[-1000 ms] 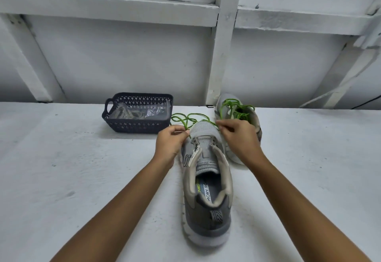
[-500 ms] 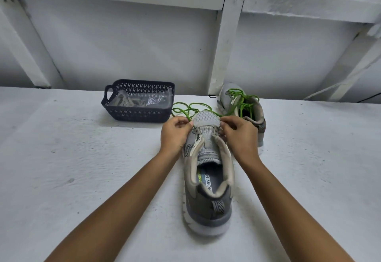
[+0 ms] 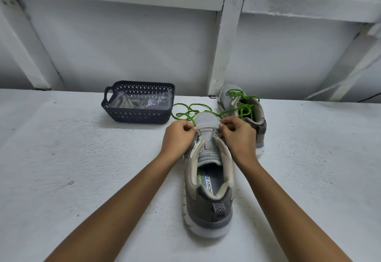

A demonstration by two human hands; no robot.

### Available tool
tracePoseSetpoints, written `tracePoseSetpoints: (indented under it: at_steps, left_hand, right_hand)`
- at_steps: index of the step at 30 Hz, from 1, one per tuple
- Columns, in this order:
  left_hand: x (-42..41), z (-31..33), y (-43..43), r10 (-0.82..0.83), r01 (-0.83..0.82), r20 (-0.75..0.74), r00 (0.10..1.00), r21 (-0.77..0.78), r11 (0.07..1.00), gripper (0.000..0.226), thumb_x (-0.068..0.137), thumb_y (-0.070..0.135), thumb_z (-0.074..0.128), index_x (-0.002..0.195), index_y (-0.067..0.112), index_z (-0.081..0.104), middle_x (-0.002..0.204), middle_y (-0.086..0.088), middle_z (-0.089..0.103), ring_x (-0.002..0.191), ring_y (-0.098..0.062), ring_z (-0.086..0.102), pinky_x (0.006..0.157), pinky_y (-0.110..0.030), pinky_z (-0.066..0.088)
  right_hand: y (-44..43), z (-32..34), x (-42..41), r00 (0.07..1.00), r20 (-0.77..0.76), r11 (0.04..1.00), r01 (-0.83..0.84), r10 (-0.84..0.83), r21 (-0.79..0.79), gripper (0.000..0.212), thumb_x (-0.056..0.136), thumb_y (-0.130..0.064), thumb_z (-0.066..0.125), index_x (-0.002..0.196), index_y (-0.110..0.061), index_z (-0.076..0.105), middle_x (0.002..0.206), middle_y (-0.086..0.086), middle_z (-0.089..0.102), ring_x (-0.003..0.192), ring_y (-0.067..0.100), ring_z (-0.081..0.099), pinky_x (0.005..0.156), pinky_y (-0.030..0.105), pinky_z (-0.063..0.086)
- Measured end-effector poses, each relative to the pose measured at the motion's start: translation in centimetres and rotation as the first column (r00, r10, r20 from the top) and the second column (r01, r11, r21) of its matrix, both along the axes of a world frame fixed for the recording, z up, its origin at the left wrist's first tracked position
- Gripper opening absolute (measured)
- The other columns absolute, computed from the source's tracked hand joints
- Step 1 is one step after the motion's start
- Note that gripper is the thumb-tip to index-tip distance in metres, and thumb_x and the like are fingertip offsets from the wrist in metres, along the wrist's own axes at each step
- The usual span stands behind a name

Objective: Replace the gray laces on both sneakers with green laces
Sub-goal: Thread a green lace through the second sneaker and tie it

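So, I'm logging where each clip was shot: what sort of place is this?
Probably a bare utility or storage space: a rough white-painted surface, a plain white wall braced with painted beams, and a dark plastic basket.

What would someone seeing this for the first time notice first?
The bright green lace, looped on the white table beyond the near sneaker, with the left hand and right hand pinching it at the front eyelets. Behind on the right, a second sneaker is laced in green; a dark basket sits back left.
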State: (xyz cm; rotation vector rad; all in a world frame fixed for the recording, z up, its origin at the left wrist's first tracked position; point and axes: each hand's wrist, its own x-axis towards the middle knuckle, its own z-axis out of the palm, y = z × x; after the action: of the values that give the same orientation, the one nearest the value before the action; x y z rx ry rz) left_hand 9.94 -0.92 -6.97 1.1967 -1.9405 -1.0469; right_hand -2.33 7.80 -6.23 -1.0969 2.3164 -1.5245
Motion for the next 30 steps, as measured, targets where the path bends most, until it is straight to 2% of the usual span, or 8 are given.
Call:
tracePoseSetpoints:
  at_steps: [5, 9, 14, 16, 19, 22, 28, 30]
  left_hand:
    - [0.0, 0.8, 0.2, -0.055, 0.058, 0.100, 0.993, -0.024, 0.998, 0.023, 0.089, 0.028, 0.058, 0.075, 0.013, 0.068, 0.081, -0.001, 0.068, 0.074, -0.014, 0.058, 0.067, -0.023, 0.039]
    - [0.2, 0.9, -0.2, -0.115, 0.101, 0.143, 0.983, 0.101, 0.990, 0.023, 0.078, 0.047, 0.067, 0.073, 0.026, 0.060, 0.093, -0.001, 0.063, 0.085, -0.016, 0.060, 0.077, -0.030, 0.049]
    - [0.7, 1.8, 0.0, -0.141, 0.135, 0.004, 0.990, 0.265, 0.955, 0.013, 0.083, 0.022, 0.065, 0.072, 0.015, 0.063, 0.046, 0.011, 0.049, 0.033, 0.001, 0.036, 0.044, -0.016, 0.031]
    - [1.0, 1.9, 0.2, -0.135, 0.139, -0.034, 0.990, 0.288, 0.947, 0.028, 0.086, 0.022, 0.062, 0.059, 0.016, 0.058, 0.034, 0.012, 0.040, 0.030, -0.001, 0.031, 0.043, -0.015, 0.026]
    - [1.3, 1.8, 0.3, -0.107, 0.119, -0.053, 0.993, 0.310, 0.943, 0.037, 0.086, 0.024, 0.059, 0.050, 0.018, 0.049, 0.036, 0.011, 0.036, 0.047, -0.012, 0.032, 0.056, -0.027, 0.032]
    - [1.3, 1.8, 0.2, -0.101, 0.114, -0.055, 0.993, 0.315, 0.942, 0.039, 0.085, 0.024, 0.057, 0.049, 0.019, 0.046, 0.037, 0.010, 0.033, 0.052, -0.016, 0.030, 0.060, -0.032, 0.033]
    - [1.3, 1.6, 0.2, -0.096, 0.108, -0.056, 0.994, 0.301, 0.948, 0.039, 0.085, 0.023, 0.055, 0.048, 0.019, 0.044, 0.039, 0.009, 0.033, 0.049, -0.013, 0.031, 0.060, -0.031, 0.034]
    - [1.2, 1.6, 0.2, -0.096, 0.109, -0.057, 0.994, 0.295, 0.949, 0.040, 0.085, 0.022, 0.054, 0.047, 0.019, 0.042, 0.039, 0.009, 0.033, 0.048, -0.013, 0.030, 0.059, -0.030, 0.033]
  right_hand:
    - [-0.3, 0.1, 0.1, 0.995, -0.104, 0.997, 0.008, 0.000, 0.078, 0.007, 0.085, -0.012, 0.065, 0.089, -0.007, 0.066, 0.077, 0.004, 0.066, 0.075, 0.015, 0.058, 0.067, 0.021, 0.038]
    - [-0.6, 1.1, -0.2, 0.978, -0.195, 0.970, -0.023, 0.071, 0.240, 0.014, 0.088, -0.018, 0.063, 0.086, -0.004, 0.068, 0.087, 0.014, 0.069, 0.086, 0.026, 0.061, 0.067, 0.022, 0.034]
    - [-1.4, 4.0, 0.3, 0.924, -0.233, 0.811, -0.123, 0.304, 0.572, 0.052, 0.095, -0.041, 0.050, 0.061, -0.002, 0.050, 0.059, 0.010, 0.047, 0.068, 0.030, 0.052, 0.054, 0.030, 0.029]
    - [-1.6, 5.4, 0.6, 0.881, -0.209, 0.696, -0.170, 0.425, 0.697, 0.059, 0.094, -0.050, 0.047, 0.054, -0.007, 0.040, 0.054, 0.006, 0.040, 0.055, 0.021, 0.043, 0.048, 0.030, 0.028]
    - [-1.7, 7.2, 0.5, 0.815, -0.156, 0.552, -0.225, 0.559, 0.803, 0.055, 0.091, -0.048, 0.053, 0.054, -0.010, 0.043, 0.055, 0.003, 0.043, 0.050, 0.014, 0.042, 0.048, 0.025, 0.033]
    - [-1.9, 7.6, 0.4, 0.787, -0.153, 0.497, -0.214, 0.598, 0.841, 0.046, 0.090, -0.043, 0.056, 0.060, -0.011, 0.044, 0.060, 0.002, 0.043, 0.051, 0.013, 0.040, 0.046, 0.025, 0.030]
    - [-1.8, 7.4, 0.6, 0.807, -0.185, 0.538, -0.186, 0.561, 0.822, 0.038, 0.089, -0.029, 0.059, 0.060, -0.008, 0.047, 0.059, 0.004, 0.043, 0.053, 0.015, 0.040, 0.046, 0.025, 0.029]
    - [-2.0, 7.2, 0.8, 0.794, -0.221, 0.551, -0.165, 0.566, 0.818, 0.025, 0.089, -0.022, 0.057, 0.078, 0.000, 0.061, 0.067, 0.007, 0.049, 0.066, 0.021, 0.051, 0.051, 0.027, 0.034]
